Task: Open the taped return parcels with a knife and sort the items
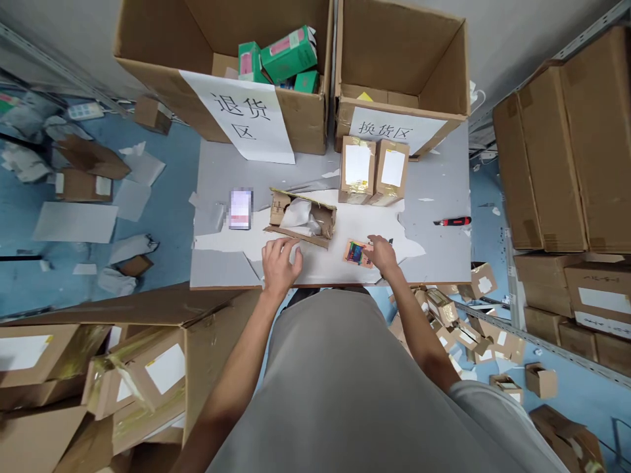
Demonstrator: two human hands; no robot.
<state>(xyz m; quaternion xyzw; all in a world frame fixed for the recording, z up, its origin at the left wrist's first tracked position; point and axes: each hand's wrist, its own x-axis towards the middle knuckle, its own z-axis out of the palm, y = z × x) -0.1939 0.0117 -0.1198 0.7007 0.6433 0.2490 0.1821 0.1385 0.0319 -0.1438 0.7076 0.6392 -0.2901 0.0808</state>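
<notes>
1. The two hands are apart above the near edge of the desk [438, 259].
2. The left hand [282, 264] is empty, fingers loosely curled and thumb spread, left of the middle of the near edge. Its fingertips are just beside the front flap of a small open box [326, 225]; whether they touch it is hard to tell.
3. The right hand [382, 254] reaches over the right end of a small colourful packet [355, 252]. The fingers hide that end, so I cannot tell whether they grip it or only rest there.
4. The packet lies flat near the near edge, right of the middle, on torn white paper [276, 253].
5. The open box, with clear plastic wrap [300, 215] inside, sits around the middle of the desk.
6. A phone [240, 209], its screen blurred, lies toward the left edge.
7. A red and black box cutter [453, 221] lies by the right edge.
8. Two taped boxes [357, 169] stand side by side toward the far edge, right of the middle.
9. Along the far edge are two large cartons [305, 121], each with a paper sign [246, 118] on its front; the left one holds green boxes [290, 56].
</notes>
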